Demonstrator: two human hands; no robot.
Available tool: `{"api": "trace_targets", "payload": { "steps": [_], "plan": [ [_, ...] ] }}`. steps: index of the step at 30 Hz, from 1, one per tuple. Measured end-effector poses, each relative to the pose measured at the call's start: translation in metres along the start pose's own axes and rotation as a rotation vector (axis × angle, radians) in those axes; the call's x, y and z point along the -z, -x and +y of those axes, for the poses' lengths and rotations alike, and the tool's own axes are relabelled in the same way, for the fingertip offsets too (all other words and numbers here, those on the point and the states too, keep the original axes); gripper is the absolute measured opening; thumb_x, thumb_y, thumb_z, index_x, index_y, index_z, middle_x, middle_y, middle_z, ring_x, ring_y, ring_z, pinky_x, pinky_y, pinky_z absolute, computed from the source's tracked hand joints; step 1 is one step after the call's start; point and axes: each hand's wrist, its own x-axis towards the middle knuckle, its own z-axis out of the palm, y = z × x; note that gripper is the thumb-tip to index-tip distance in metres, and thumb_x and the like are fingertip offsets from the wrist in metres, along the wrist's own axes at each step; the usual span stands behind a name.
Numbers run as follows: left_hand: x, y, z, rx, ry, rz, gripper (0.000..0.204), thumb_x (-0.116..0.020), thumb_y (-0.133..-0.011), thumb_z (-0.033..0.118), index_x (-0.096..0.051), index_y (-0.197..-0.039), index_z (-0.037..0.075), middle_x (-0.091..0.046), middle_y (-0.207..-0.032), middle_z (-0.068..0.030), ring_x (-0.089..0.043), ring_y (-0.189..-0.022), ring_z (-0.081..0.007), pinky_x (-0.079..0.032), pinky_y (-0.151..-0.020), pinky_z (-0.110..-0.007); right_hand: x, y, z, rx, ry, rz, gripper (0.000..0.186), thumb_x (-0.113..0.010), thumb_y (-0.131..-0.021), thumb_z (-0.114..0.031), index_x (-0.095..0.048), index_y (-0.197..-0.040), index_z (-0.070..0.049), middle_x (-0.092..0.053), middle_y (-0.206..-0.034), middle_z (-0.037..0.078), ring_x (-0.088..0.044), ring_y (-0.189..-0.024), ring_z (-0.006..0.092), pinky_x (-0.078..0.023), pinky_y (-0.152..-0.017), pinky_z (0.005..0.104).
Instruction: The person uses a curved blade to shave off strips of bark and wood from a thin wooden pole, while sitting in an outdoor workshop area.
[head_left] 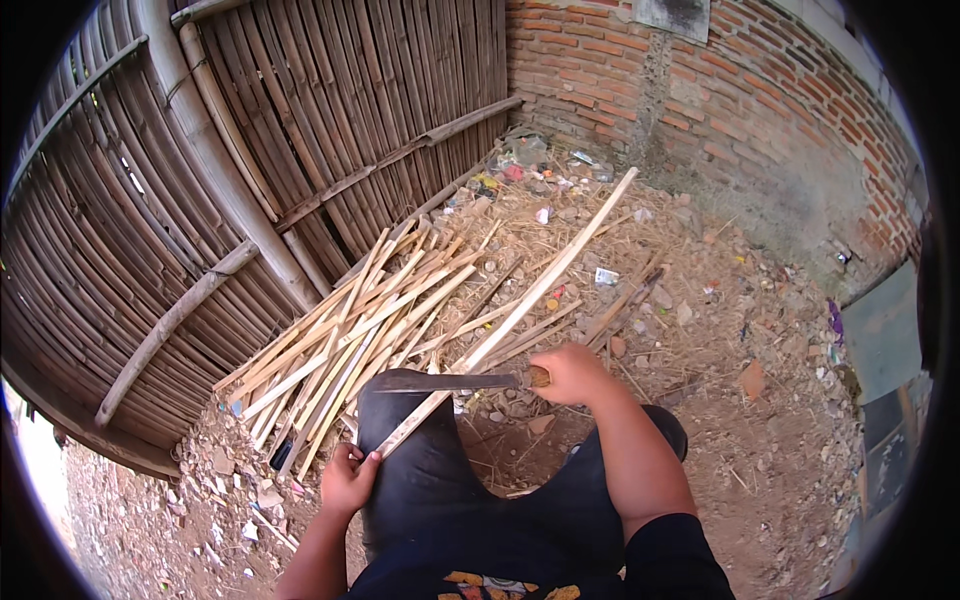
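A long pale bamboo strip [545,278] runs from my left knee up and away toward the brick wall. My left hand [349,478] grips its near end against my dark trouser leg [420,470]. My right hand [568,374] is closed on the wooden handle of a big knife [445,381]. The dark blade lies flat across the strip just above my knee, pointing left.
A heap of split bamboo strips [350,330] lies on the ground to my left, against a woven bamboo fence [200,170]. A brick wall [720,90] stands ahead. Straw, stones and litter [700,310] cover the dirt. A grey slab [882,330] leans at the right.
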Motion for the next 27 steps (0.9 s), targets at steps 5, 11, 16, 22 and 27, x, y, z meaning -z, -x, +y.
{"api": "trace_targets", "payload": {
  "steps": [5,11,16,22,27],
  "plan": [
    [-0.003,0.0,-0.007,-0.009,0.027,0.03,0.045,-0.076,-0.09,0.045,-0.06,-0.096,0.004,-0.065,-0.066,-0.013,-0.065,-0.062,-0.0275,-0.051,-0.063,-0.04,0.02,0.006,0.008,-0.234,-0.116,0.039,0.037,-0.079,-0.082,-0.037,-0.074,-0.103,-0.007,-0.071,-0.085,0.017,-0.071,-0.082,0.0357,-0.055,-0.075,0.0472],
    [-0.003,-0.002,0.001,-0.006,0.0,0.01,0.045,-0.076,-0.09,0.045,-0.061,-0.096,0.004,-0.067,-0.069,-0.0157,-0.068,-0.065,-0.0299,-0.052,-0.064,-0.041,0.025,0.014,0.023,-0.42,-0.122,0.081,0.041,-0.078,-0.085,-0.042,-0.074,-0.107,-0.007,-0.072,-0.087,0.018,-0.071,-0.084,0.0363,-0.055,-0.077,0.0467],
    [-0.004,0.007,-0.004,-0.073,0.0,0.071,0.044,-0.077,-0.091,0.045,-0.06,-0.097,0.005,-0.068,-0.07,-0.0158,-0.068,-0.065,-0.0299,-0.052,-0.064,-0.041,0.014,0.006,0.002,-0.194,-0.058,-0.037,0.034,-0.078,-0.082,-0.035,-0.075,-0.105,-0.01,-0.072,-0.087,0.017,-0.071,-0.083,0.037,-0.055,-0.077,0.0479],
    [0.001,0.002,0.003,-0.008,0.026,0.003,0.045,-0.077,-0.091,0.045,-0.06,-0.097,0.005,-0.068,-0.07,-0.0133,-0.068,-0.064,-0.0284,-0.052,-0.064,-0.04,0.022,0.008,0.009,-0.217,-0.108,-0.001,0.034,-0.079,-0.081,-0.035,-0.073,-0.097,-0.005,-0.07,-0.082,0.018,-0.07,-0.078,0.0356,-0.054,-0.073,0.0469],
    [-0.001,0.001,-0.002,-0.026,-0.016,0.023,0.045,-0.078,-0.09,0.046,-0.06,-0.095,0.005,-0.068,-0.07,-0.0123,-0.067,-0.064,-0.0274,-0.052,-0.064,-0.039,0.024,0.008,0.03,-0.408,-0.217,0.163,0.045,-0.081,-0.083,-0.04,-0.073,-0.1,0.0,-0.07,-0.082,0.018,-0.07,-0.077,0.0329,-0.053,-0.071,0.0441]
  ]
}}
